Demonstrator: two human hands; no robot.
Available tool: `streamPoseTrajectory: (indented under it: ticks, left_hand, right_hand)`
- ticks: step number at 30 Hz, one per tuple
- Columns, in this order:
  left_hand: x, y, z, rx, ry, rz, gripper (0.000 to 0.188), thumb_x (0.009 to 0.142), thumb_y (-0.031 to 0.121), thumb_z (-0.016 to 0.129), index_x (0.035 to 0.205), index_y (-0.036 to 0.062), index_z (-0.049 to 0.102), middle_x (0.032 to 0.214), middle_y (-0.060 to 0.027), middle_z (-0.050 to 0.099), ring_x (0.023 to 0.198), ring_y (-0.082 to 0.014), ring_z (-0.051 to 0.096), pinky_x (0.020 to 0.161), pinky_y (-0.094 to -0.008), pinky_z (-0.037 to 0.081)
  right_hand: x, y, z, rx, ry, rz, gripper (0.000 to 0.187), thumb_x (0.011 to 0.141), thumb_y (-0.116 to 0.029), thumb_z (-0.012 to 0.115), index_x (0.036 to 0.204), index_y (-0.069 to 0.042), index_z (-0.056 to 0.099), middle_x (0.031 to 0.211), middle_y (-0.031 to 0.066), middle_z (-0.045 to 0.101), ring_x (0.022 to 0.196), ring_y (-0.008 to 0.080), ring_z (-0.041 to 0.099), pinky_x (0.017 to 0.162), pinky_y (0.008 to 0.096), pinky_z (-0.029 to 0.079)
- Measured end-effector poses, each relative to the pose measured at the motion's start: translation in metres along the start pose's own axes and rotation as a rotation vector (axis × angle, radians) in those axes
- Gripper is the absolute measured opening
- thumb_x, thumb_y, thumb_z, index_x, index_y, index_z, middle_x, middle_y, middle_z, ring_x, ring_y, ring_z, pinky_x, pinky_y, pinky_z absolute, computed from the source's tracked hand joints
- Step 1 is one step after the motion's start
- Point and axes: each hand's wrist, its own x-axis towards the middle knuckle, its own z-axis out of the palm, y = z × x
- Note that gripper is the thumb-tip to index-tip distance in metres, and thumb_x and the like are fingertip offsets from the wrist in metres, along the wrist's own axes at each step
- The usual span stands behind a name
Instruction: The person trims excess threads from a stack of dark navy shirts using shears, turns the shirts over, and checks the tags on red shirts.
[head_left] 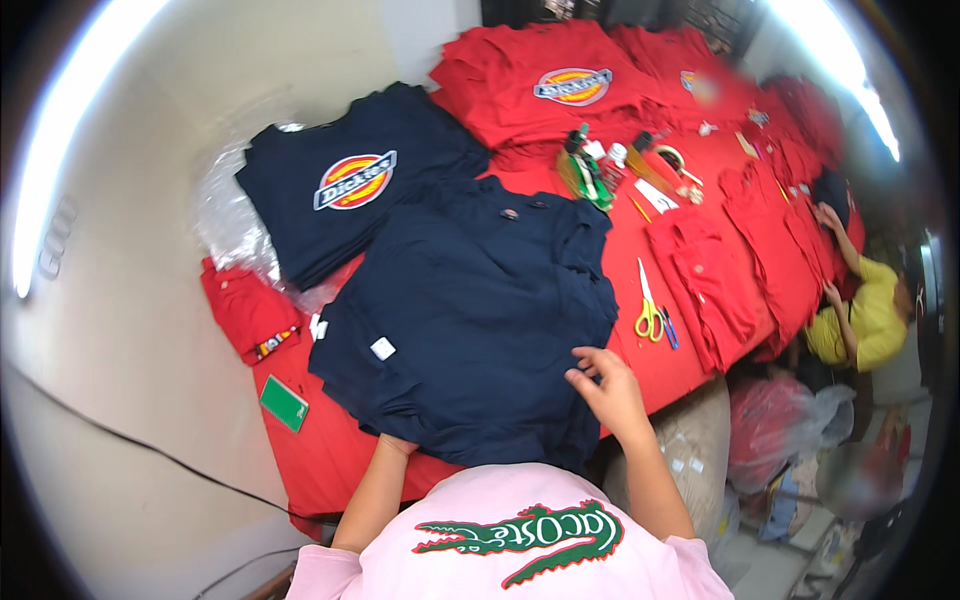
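A stack of dark navy T-shirts (pixel 470 290) lies spread in front of me, its lower edge reaching my body. My left hand (pixel 399 443) is tucked under the near left edge of the top shirt; cloth hides its fingers. Over the right edge of the stack is my right hand (pixel 606 388), fingers loosely bent and apart, with nothing in them. A small white square label (pixel 383 348) shows on the shirt's lower left. Yellow-handled scissors (pixel 649 312) and a blue pen (pixel 669 328) lie to the right of the stack.
Folded navy shirts with a chest logo (pixel 300 190) sit at the far left, beside clear plastic wrap (pixel 232 215). A green booklet (pixel 284 403) lies near left. Red shirts (pixel 540 80) pile at the back. A green basket (pixel 585 180) holds small bottles. At right, a person in yellow (pixel 870 315) handles red cloth.
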Motion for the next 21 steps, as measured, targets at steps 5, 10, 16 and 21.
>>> streamPoseTrajectory:
  ticks: [5, 10, 16, 21]
  left_hand:
    - [-0.029, -0.021, -0.001, -0.208, 0.060, 0.305, 0.069, 0.108, 0.055, 0.045, 0.156, 0.0063, 0.049, 0.162, -0.0121, 0.050, 0.149, -0.0346, 0.046, 0.126, -0.0525, 0.035]
    - [-0.033, -0.041, -0.014, -0.150, 0.127, 0.324, 0.063, 0.105, 0.049, 0.055, 0.150, 0.0046, 0.056, 0.156, -0.0125, 0.057, 0.144, -0.0329, 0.052, 0.123, -0.0511, 0.039]
    - [-0.029, -0.053, -0.006, 0.250, 0.322, 0.220, 0.050, 0.099, 0.025, 0.071, 0.143, 0.0034, 0.062, 0.142, -0.0095, 0.068, 0.129, -0.0279, 0.065, 0.112, -0.0458, 0.050]
    - [-0.060, -0.080, 0.012, 0.325, 0.486, 0.265, 0.053, 0.099, 0.020, 0.072, 0.146, 0.0006, 0.058, 0.143, -0.0097, 0.067, 0.129, -0.0277, 0.064, 0.109, -0.0460, 0.051]
  right_hand:
    - [0.032, 0.019, -0.002, -0.380, 0.045, 0.241, 0.037, 0.093, -0.034, 0.080, 0.104, 0.002, 0.073, 0.084, 0.0103, 0.074, 0.078, 0.0196, 0.072, 0.070, 0.0349, 0.056]
    - [0.024, 0.085, 0.044, 0.124, -0.244, 0.491, 0.046, 0.091, -0.036, 0.083, 0.104, 0.007, 0.071, 0.094, 0.0156, 0.075, 0.080, 0.0244, 0.073, 0.065, 0.0377, 0.056]
    - [-0.001, 0.080, 0.104, -0.062, -0.329, 0.212, 0.053, 0.083, -0.025, 0.089, 0.115, 0.012, 0.067, 0.116, 0.0230, 0.075, 0.104, 0.0315, 0.073, 0.096, 0.0383, 0.055]
    - [-0.018, 0.076, 0.053, 0.474, -0.505, 0.309, 0.043, 0.080, 0.000, 0.086, 0.118, 0.007, 0.068, 0.118, 0.0172, 0.076, 0.103, 0.0266, 0.073, 0.100, 0.0376, 0.056]
